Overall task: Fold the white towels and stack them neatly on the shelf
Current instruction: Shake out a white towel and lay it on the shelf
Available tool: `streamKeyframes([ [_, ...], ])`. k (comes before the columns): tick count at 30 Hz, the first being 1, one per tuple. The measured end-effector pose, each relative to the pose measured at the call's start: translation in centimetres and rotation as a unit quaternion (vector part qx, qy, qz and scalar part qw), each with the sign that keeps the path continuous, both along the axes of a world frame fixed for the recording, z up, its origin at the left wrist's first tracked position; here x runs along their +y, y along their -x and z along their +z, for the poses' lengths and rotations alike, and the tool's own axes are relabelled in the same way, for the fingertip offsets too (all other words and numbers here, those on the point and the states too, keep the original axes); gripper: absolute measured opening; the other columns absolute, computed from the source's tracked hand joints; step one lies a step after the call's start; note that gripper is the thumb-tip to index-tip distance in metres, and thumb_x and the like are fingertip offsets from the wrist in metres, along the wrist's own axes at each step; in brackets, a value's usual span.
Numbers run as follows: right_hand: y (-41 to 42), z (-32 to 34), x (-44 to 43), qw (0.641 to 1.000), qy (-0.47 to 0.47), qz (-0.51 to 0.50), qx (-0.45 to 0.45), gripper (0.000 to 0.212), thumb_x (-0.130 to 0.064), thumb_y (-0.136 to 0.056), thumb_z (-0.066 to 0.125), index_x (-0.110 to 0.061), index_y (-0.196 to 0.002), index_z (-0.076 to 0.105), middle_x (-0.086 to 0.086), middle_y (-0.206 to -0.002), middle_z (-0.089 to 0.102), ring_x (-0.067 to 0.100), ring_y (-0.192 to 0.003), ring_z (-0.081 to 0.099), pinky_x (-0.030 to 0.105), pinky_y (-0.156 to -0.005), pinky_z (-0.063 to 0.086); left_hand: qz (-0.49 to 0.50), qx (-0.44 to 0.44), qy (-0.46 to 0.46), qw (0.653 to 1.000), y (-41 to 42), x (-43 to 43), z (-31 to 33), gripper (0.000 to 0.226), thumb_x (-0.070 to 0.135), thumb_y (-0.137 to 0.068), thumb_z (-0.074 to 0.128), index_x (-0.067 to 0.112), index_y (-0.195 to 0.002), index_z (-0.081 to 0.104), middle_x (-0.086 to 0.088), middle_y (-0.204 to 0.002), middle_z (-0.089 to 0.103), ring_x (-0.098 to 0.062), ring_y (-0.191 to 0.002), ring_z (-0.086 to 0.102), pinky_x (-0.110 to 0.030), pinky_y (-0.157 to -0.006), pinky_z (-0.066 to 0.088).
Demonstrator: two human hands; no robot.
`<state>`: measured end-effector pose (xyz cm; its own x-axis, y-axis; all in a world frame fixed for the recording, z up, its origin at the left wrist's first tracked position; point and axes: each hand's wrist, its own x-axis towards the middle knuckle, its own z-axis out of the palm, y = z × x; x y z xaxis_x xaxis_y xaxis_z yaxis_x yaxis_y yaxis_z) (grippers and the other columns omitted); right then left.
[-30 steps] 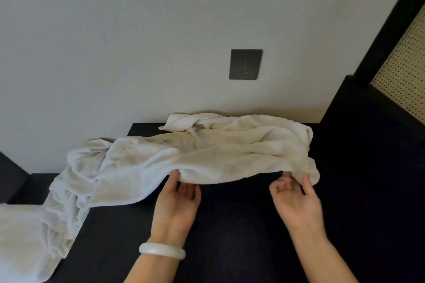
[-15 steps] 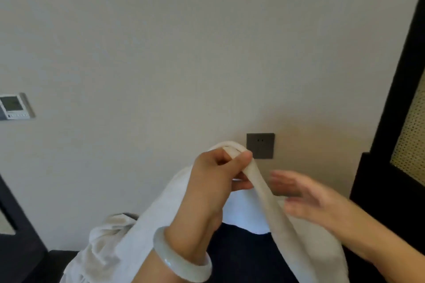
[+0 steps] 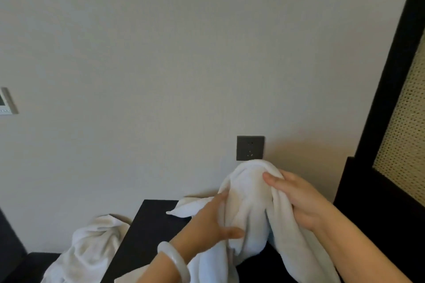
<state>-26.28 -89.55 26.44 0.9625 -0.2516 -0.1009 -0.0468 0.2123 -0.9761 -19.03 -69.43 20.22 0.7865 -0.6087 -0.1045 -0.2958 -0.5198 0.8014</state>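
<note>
Drape: white terry-cloth towel hangs vertically from right hand, grip closed on peak; left hand clasps lower.

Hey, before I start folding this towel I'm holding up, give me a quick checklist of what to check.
1. Right hand grips the top of the raised towel: ok.
2. Left hand has a firm hold: cannot tell; it lies against the towel's side.
3. Towel spread out, corners found: not ok; it hangs bunched.
4. Room on the dark surface: ok, a bare patch shows.
5. Other towel folded: not ok; crumpled at the left.
</note>
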Motion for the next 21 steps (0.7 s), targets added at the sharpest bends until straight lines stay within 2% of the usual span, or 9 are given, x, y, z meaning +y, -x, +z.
streamKeyframes([
  [2, -0.7, 3.8, -0.2, 0.999, 0.015, -0.006, -0.039, 0.042, -0.02, -0.08, 0.066, 0.003, -0.114, 0.065, 0.022, -0.101, 0.072, 0.03, -0.086, 0.071, 0.037, -0.074, 0.059, 0.048, -0.034, 0.047, 0.997, -0.5, 0.5, 1.7, 0.072, 0.029, -0.077, 0.079, 0.04, -0.137, 0.041, 0.008, -0.127, 0.058, -0.01, -0.112, 0.057, -0.03, -0.099, 0.047],
  [4, -1.3, 8.7, -0.6, 0.995, 0.026, -0.008, -0.092, 0.03, -0.016, -0.082, 0.066, 0.005, -0.103, 0.067, 0.019, -0.087, 0.073, 0.024, -0.072, 0.072, 0.032, -0.063, 0.06, 0.066, -0.056, 0.106, 0.991, -1.1, 1.6, 5.1, 0.048, 0.022, -0.081, 0.075, 0.042, -0.121, 0.057, 0.011, -0.11, 0.068, -0.007, -0.097, 0.065, -0.035, -0.092, 0.053],
  [7, -2.3, 16.6, -1.0, 0.986, 0.043, 0.005, -0.162, 0.013, -0.011, -0.089, 0.061, 0.0, -0.087, 0.067, 0.013, -0.071, 0.072, 0.02, -0.06, 0.07, 0.031, -0.056, 0.059, 0.068, -0.07, 0.209, 0.973, -1.5, 3.5, 11.6, 0.032, 0.018, -0.085, 0.073, 0.036, -0.112, 0.069, 0.011, -0.103, 0.073, -0.01, -0.092, 0.07, -0.035, -0.087, 0.056],
  [10, -4.7, 20.4, -1.6, 0.982, 0.098, 0.008, -0.162, 0.01, -0.01, -0.091, 0.062, -0.002, -0.095, 0.067, 0.012, -0.073, 0.073, 0.02, -0.062, 0.071, 0.032, -0.056, 0.059, 0.05, -0.071, 0.245, 0.966, -2.1, 5.5, 16.0, 0.025, 0.019, -0.088, 0.07, 0.029, -0.11, 0.073, 0.006, -0.105, 0.074, -0.015, -0.095, 0.07, -0.034, -0.086, 0.054],
  [13, -8.1, 16.8, -2.2, 0.968, 0.241, -0.024, -0.068, 0.022, -0.007, -0.089, 0.068, -0.001, -0.11, 0.066, 0.017, -0.093, 0.073, 0.027, -0.078, 0.071, 0.04, -0.074, 0.06, 0.103, -0.106, 0.164, 0.975, -3.6, 6.1, 15.3, 0.014, 0.022, -0.089, 0.069, 0.028, -0.099, 0.075, 0.008, -0.098, 0.074, -0.015, -0.094, 0.069, -0.033, -0.086, 0.052],
  [15, -9.9, 11.6, -2.1, 0.906, 0.42, -0.047, 0.019, 0.031, -0.009, -0.086, 0.072, -0.001, -0.116, 0.065, 0.02, -0.115, 0.069, 0.031, -0.102, 0.067, 0.04, -0.091, 0.053, 0.14, -0.137, 0.052, 0.979, -4.4, 5.6, 12.0, 0.015, 0.02, -0.091, 0.065, 0.024, -0.103, 0.073, 0.008, -0.097, 0.07, -0.016, -0.094, 0.064, -0.029, -0.085, 0.05],
  [18, -9.3, 2.7, 0.1, 0.788, 0.603, -0.025, 0.122, 0.052, -0.026, -0.088, 0.072, -0.004, -0.132, 0.054, 0.016, -0.133, 0.058, 0.03, -0.122, 0.055, 0.033, -0.098, 0.044, 0.116, -0.156, -0.135, 0.972, -4.0, 4.8, 4.9, 0.039, 0.02, -0.092, 0.061, 0.015, -0.131, 0.059, -0.006, -0.125, 0.057, -0.023, -0.115, 0.055, -0.029, -0.096, 0.041],
  [19, -8.4, -0.3, 1.1, 0.768, 0.627, 0.013, 0.128, 0.057, -0.033, -0.088, 0.071, -0.007, -0.135, 0.05, 0.014, -0.137, 0.054, 0.029, -0.125, 0.052, 0.032, -0.099, 0.042, 0.084, -0.151, -0.166, 0.971, -3.4, 5.0, 2.3, 0.047, 0.024, -0.092, 0.063, 0.017, -0.137, 0.052, -0.006, -0.138, 0.049, -0.023, -0.125, 0.049, -0.028, -0.103, 0.037],
  [21, -5.7, -5.7, 2.6, 0.754, 0.635, 0.131, 0.109, 0.072, -0.043, -0.087, 0.069, -0.014, -0.145, 0.038, 0.009, -0.15, 0.038, 0.027, -0.137, 0.038, 0.033, -0.109, 0.034, 0.001, -0.129, -0.17, 0.977, -1.8, 5.3, -2.0, 0.062, 0.035, -0.09, 0.067, 0.024, -0.146, 0.042, 0.001, -0.154, 0.031, -0.016, -0.14, 0.033, -0.025, -0.112, 0.025],
])
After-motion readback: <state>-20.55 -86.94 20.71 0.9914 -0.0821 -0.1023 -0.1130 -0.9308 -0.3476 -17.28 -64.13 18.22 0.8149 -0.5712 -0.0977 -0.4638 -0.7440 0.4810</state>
